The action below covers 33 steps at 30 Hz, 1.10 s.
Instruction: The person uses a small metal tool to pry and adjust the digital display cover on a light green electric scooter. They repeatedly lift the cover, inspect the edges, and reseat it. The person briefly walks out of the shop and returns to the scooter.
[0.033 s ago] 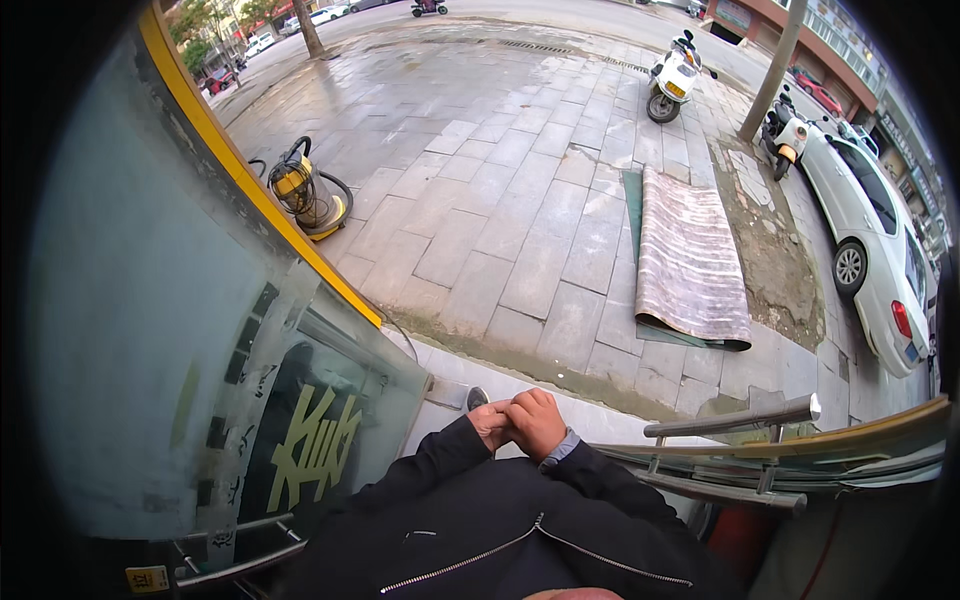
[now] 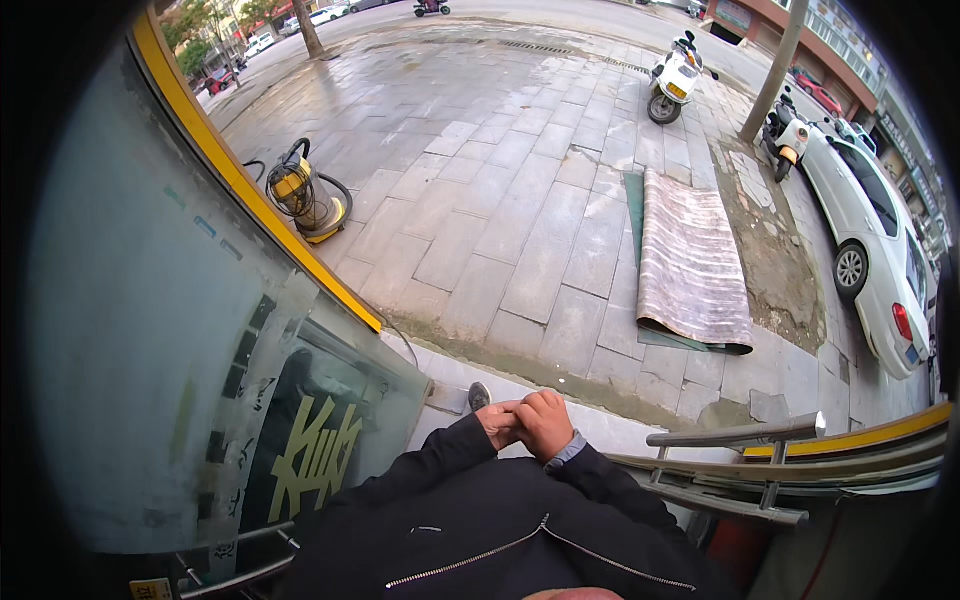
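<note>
My left hand point(image 2: 497, 422) and my right hand point(image 2: 544, 425) meet in front of my dark zipped jacket point(image 2: 470, 520). Both have curled fingers that press together, the right partly covering the left. Whatever may be between them is hidden. A grey cuff point(image 2: 568, 450) shows at my right wrist. Just beyond my left hand, the toe of a dark shoe point(image 2: 480, 396) rests on the pale step point(image 2: 590, 420).
A glass door point(image 2: 150, 330) with a yellow edge stands at left, metal handle bars point(image 2: 740, 435) at right. Outside are a yellow-black vacuum cleaner point(image 2: 308, 195), a folded striped mat point(image 2: 692, 255) on paving, a white scooter point(image 2: 674, 82), a pole point(image 2: 775, 70) and a white car point(image 2: 870, 220).
My hands stay together, shifted slightly right in the picture. More of the shoe shows beside them, and more yellow edge shows behind the bars on the right.
</note>
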Tool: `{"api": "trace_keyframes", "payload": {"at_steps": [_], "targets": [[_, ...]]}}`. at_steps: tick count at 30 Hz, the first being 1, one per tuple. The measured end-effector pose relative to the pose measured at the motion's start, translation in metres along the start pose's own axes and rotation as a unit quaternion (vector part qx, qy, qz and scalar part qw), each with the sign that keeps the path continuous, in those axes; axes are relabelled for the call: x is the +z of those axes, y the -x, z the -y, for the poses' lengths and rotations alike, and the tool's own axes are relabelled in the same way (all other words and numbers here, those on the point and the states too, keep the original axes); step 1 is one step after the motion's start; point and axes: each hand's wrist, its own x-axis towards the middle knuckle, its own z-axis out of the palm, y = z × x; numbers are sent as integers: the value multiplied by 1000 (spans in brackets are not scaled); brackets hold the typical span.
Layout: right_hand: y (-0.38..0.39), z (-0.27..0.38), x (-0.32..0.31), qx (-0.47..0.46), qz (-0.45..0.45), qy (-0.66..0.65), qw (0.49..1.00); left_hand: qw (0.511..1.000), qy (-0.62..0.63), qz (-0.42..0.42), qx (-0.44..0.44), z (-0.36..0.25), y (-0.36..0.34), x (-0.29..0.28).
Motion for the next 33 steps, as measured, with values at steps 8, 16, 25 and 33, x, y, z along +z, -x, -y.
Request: {"api": "trace_keyframes", "payload": {"at_steps": [8, 16, 25, 33], "targets": [[-143, -144, 19, 144, -47, 104, 983, 979, -69, 63, -183, -178, -202, -63], [-341, -273, 69, 154, -20, 87, 984, 972, -149, 40, -180, -370, -304, -148], [-613, -443, 213, 118, 173, -138, 968, 969, -187, -130, -96, -584, -370, -331], [-926, -529, 326, -150, 341, -114, 921, 950, -164, -258, 61, -791, -402, -457]]}}
